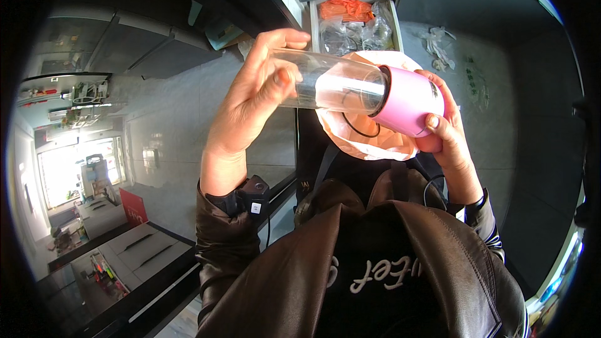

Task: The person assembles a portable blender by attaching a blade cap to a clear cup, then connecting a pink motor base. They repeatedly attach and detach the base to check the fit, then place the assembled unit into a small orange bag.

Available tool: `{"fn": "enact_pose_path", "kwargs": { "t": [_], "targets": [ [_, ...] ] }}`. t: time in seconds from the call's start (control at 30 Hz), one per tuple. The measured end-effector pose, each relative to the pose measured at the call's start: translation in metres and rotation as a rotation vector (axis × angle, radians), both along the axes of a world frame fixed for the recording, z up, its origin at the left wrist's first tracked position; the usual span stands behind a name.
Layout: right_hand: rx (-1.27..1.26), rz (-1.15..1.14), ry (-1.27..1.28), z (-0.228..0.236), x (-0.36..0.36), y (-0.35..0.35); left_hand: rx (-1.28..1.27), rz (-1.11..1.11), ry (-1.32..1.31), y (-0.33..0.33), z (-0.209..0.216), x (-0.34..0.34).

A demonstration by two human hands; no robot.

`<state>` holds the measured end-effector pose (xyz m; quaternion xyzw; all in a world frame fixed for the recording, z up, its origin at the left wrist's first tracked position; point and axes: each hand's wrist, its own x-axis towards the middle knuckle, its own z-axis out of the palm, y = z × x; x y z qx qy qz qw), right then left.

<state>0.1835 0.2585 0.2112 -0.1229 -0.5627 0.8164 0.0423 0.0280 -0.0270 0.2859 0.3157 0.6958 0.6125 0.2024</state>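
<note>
A portable blender lies almost level between my hands, with a clear cylindrical cup (350, 87) on the left and a pink base (410, 100) on the right. Around the left end of the cup my left hand (253, 91) is closed, thumb and fingers showing through and beside the clear wall. My right hand (452, 138) grips the pink base from the right, thumb on its near side. A dark ring marks where cup and base meet. Below the blender a pale pinkish bag (375, 144) stands open, and a thin black loop (361, 130) shows inside it.
Ahead, a pulled-out drawer (397, 31) holds an orange plastic bag (346, 9) and clear plastic bags (357, 36). Crumpled clear plastic (439, 47) lies on the floor right of it. Grey cabinets (134, 44) line the far left, and a dark panel (544, 119) stands at the right.
</note>
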Motion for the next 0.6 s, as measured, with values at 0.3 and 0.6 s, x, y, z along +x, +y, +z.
{"fn": "enact_pose_path", "kwargs": {
  "t": [0.3, 0.6],
  "targets": [
    [0.119, 0.016, 0.089, 0.004, 0.003, -0.003, -0.237, 0.239, -0.224, 0.001, 0.0, 0.004],
    [0.27, 0.058, 0.148, -0.001, 0.007, -0.001, -0.397, 0.316, -0.458, -0.003, -0.008, -0.005]
  ]
}}
